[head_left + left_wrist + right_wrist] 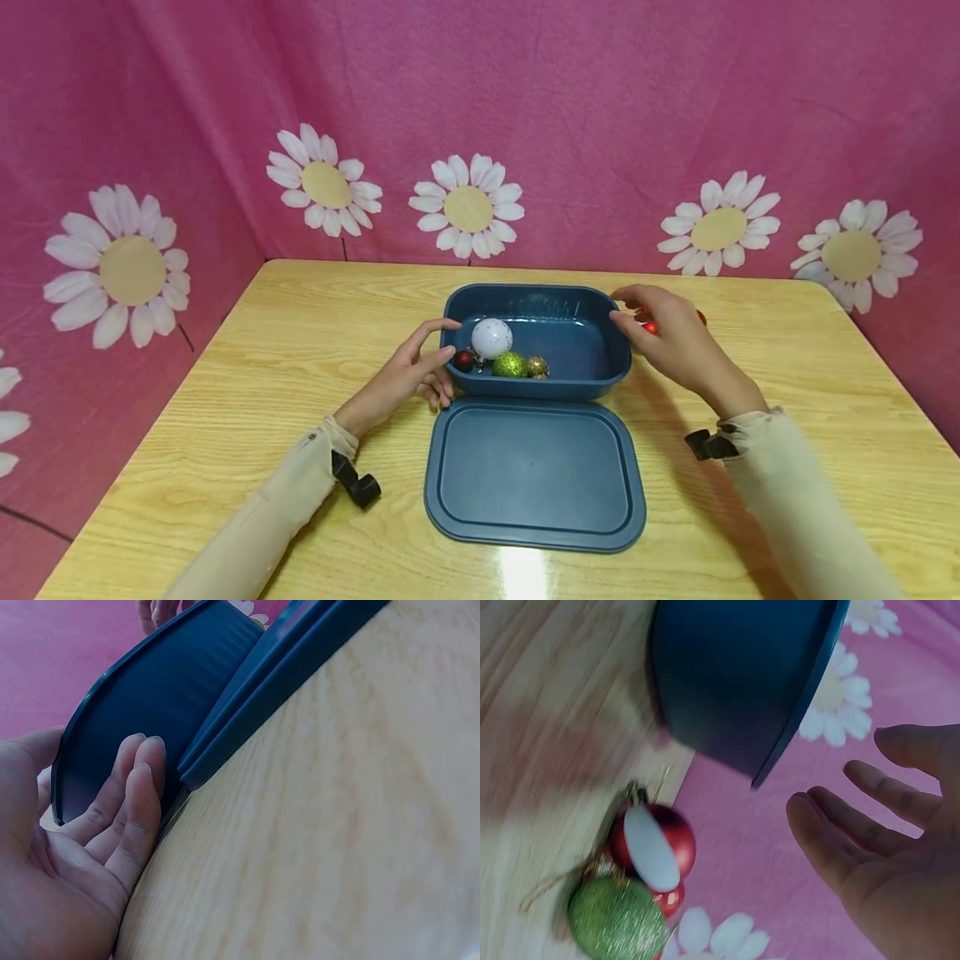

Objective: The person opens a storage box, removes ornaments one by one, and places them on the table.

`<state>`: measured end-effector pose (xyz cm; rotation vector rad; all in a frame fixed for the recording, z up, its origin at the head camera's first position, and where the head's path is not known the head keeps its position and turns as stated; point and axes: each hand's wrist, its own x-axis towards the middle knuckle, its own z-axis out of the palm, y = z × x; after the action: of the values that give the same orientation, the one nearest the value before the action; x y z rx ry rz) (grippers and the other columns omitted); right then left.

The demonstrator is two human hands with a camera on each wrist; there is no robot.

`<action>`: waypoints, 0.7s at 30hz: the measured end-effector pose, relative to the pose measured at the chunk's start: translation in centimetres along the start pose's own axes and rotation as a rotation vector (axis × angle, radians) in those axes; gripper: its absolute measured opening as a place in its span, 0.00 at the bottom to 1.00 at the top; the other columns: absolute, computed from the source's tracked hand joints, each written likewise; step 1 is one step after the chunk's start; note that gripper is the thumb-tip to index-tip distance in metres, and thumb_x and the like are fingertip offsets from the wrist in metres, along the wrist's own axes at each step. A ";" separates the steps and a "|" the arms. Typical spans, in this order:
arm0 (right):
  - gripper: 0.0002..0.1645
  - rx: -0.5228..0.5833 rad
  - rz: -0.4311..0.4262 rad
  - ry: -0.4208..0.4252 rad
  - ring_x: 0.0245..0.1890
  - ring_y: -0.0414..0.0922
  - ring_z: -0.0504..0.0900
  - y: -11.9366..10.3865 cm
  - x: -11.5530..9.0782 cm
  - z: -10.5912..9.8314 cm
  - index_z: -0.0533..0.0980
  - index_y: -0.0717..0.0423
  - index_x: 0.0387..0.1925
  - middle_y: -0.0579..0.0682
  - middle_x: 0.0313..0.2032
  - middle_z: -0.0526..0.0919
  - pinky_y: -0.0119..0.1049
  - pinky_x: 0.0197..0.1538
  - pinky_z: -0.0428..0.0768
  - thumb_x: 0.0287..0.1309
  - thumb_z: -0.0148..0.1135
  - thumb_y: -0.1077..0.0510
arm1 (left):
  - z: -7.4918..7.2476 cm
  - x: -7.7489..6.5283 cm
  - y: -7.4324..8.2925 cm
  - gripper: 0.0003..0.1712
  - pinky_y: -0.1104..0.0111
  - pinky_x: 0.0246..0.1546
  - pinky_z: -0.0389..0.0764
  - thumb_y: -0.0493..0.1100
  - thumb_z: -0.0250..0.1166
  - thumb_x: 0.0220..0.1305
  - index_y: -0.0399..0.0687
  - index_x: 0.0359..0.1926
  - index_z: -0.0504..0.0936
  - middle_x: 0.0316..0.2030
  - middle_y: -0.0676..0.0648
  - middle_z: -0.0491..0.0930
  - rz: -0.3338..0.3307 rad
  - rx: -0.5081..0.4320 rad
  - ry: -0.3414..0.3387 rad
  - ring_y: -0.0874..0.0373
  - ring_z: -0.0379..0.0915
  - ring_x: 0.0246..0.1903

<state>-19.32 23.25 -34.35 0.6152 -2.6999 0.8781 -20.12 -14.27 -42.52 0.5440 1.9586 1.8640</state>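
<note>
1. Find on the desk [255,350] a dark-blue plastic box [536,389], just beyond its lid [534,467]; probably light, stiff, slick; best held by both end rims.
2. Has left grip [405,375] loosely spread, touching left rim; right grip [666,337] parted, empty, near right end.
3. Contains Christmas baubles [492,338], likely fragile.

The person wears cream sleeves [802,500] and black wrist straps [358,485].
</note>
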 end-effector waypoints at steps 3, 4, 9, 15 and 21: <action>0.20 0.008 -0.012 -0.030 0.49 0.56 0.81 -0.8 0.4 0.8 0.75 0.65 0.57 0.62 0.51 0.81 0.55 0.49 0.82 0.68 0.61 0.58 | -0.2 -0.1 -0.1 0.27 0.61 0.25 0.84 0.53 0.52 0.77 0.62 0.72 0.59 0.27 0.33 0.81 0.005 0.007 0.010 0.48 0.79 0.22; 0.20 0.009 -0.016 -0.044 0.49 0.56 0.81 -1.1 0.5 1.1 0.75 0.65 0.57 0.62 0.51 0.81 0.55 0.49 0.82 0.69 0.61 0.58 | -0.2 -0.1 -0.2 0.26 0.61 0.25 0.84 0.53 0.52 0.77 0.62 0.72 0.60 0.27 0.33 0.81 0.006 0.007 0.012 0.48 0.79 0.23; 0.20 0.010 -0.026 -0.107 0.49 0.56 0.81 -2.2 1.1 2.5 0.75 0.62 0.58 0.62 0.54 0.80 0.55 0.52 0.81 0.69 0.60 0.56 | -0.3 -0.1 -0.5 0.27 0.61 0.26 0.85 0.53 0.52 0.77 0.61 0.72 0.59 0.27 0.32 0.81 0.006 0.001 0.009 0.47 0.80 0.23; 0.22 0.021 -0.058 -0.143 0.53 0.57 0.80 -3.8 2.5 4.0 0.74 0.61 0.60 0.60 0.56 0.79 0.53 0.55 0.79 0.70 0.59 0.54 | -0.2 -0.3 -0.3 0.26 0.61 0.26 0.85 0.54 0.53 0.77 0.64 0.71 0.60 0.27 0.32 0.81 0.004 0.002 0.018 0.47 0.80 0.23; 0.24 0.034 -0.086 -0.185 0.57 0.56 0.78 -5.4 3.2 6.3 0.73 0.61 0.62 0.59 0.59 0.77 0.53 0.59 0.77 0.69 0.61 0.54 | -0.1 0.1 -0.2 0.26 0.61 0.25 0.84 0.54 0.52 0.77 0.63 0.72 0.60 0.27 0.34 0.81 -0.001 -0.007 0.001 0.49 0.80 0.23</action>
<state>-20.27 14.48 -35.47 0.8528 -2.8002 0.8872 -20.25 -14.32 -42.75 0.5403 1.9513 1.8704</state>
